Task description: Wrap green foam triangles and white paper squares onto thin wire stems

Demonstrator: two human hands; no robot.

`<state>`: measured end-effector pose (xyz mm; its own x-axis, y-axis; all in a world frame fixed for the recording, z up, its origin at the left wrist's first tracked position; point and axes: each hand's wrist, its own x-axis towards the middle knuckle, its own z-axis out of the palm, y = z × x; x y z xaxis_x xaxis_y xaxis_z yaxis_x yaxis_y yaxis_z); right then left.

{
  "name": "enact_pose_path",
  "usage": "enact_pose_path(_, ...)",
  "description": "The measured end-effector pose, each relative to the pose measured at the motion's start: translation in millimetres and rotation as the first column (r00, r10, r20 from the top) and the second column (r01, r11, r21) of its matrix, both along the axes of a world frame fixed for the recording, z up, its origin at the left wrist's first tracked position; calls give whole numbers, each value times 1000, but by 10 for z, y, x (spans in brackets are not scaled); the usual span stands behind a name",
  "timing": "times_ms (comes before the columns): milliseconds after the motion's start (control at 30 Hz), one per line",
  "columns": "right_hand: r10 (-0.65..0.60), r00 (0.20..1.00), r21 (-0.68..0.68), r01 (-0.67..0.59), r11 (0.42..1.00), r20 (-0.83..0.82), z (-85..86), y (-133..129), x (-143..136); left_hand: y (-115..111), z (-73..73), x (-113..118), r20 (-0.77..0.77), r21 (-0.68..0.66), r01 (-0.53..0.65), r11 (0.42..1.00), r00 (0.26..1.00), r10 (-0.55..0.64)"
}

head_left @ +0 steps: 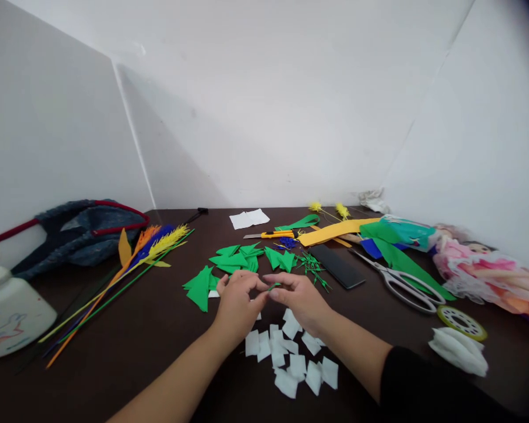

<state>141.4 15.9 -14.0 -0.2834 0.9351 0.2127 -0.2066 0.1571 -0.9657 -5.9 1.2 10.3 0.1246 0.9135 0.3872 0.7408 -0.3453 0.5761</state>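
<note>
My left hand (240, 298) and my right hand (303, 298) meet at mid-table, fingertips pinched on a small green paper piece (274, 286), mostly hidden by the fingers. Just beyond them lie cut green paper shapes (231, 258), with more green pieces (199, 288) to the left of my left hand. A pile of thin, knotted-looking green bits (311, 264) is beyond my right hand. Several small white squares (297, 365), like tissue or thin paper, are scattered on the dark table (158, 346) below my hands and between my forearms.
Behind the green pieces are a yellow utility knife (275, 234), blade out, and white paper (249, 218). To the right lie a black phone (337, 266), scissors (403, 282), tape roll (462, 322) and dolls (489, 267). Paper flowers (156, 244) and a white container (11, 311) are left.
</note>
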Motion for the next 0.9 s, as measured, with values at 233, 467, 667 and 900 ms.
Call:
enact_pose_path(233,-171,985,21,172,985,-24,5,-34,-72,-3,-28,2,-94,112,1,994,996,10)
enact_pose_path(467,-113,976,-190,77,979,-187,19,-27,-57,-43,-6,23,-261,250,112,962,964,-44)
enact_pose_path(667,-86,980,-225,44,973,-182,23,12,21,8,-15,48,-66,29,164,986,985,-162)
enact_pose_path(900,-38,989,-111,23,994,-143,67,-19,20,107,-69,71,456,-266,415,870,849,-266)
